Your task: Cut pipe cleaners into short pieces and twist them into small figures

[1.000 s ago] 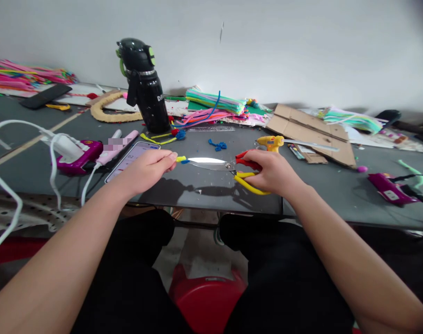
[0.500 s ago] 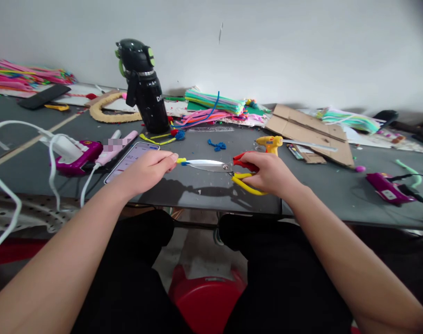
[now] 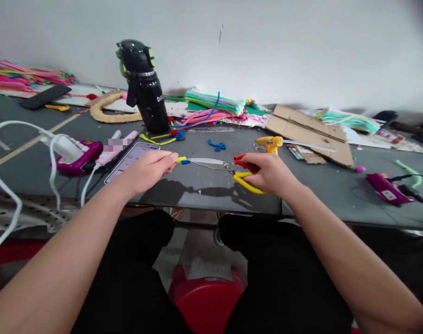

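My right hand (image 3: 271, 175) grips the red and yellow handles of a pair of scissors (image 3: 211, 163), whose silver blades point left, close together. My left hand (image 3: 146, 169) pinches a small yellow and blue pipe-cleaner piece (image 3: 182, 160) that meets the blade tips. Both hands hover just above the dark grey table (image 3: 197, 185), near its front edge.
A phone (image 3: 131, 159) lies beside my left hand, with a purple glue gun (image 3: 79, 156) and white cable (image 3: 54, 153) further left. A black bottle (image 3: 144, 86), pipe-cleaner piles (image 3: 214, 103), a yellow glue gun (image 3: 272, 143) and cardboard (image 3: 310, 132) sit behind. Another purple glue gun (image 3: 388, 188) lies at right.
The scissor blades have closed a little and tilted slightly, with the handles shifted a touch left. My left hand has stayed in place.
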### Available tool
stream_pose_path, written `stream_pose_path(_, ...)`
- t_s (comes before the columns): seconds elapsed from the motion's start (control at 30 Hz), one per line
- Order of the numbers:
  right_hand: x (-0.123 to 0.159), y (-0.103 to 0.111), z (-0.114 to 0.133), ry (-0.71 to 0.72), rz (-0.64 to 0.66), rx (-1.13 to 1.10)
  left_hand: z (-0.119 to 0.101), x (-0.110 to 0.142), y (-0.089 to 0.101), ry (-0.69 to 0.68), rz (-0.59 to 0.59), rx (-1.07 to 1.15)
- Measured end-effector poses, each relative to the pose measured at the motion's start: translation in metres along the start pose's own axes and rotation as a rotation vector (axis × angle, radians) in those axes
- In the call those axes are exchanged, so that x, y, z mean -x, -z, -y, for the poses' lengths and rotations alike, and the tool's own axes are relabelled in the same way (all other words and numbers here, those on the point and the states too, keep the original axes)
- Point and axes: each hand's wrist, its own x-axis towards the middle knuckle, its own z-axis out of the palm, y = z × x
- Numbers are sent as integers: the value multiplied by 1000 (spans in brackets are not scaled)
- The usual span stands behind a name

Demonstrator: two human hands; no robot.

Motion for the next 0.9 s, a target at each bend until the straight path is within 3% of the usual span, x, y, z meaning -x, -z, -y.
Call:
stream_pose_path(0.2, 4, 3, 0, -7, -68, -52, 1, 0, -1, 27, -6, 87)
stream_pose_path(0.9, 0, 0, 3, 30, -44, -49, -14, 1, -4, 75, 17, 105)
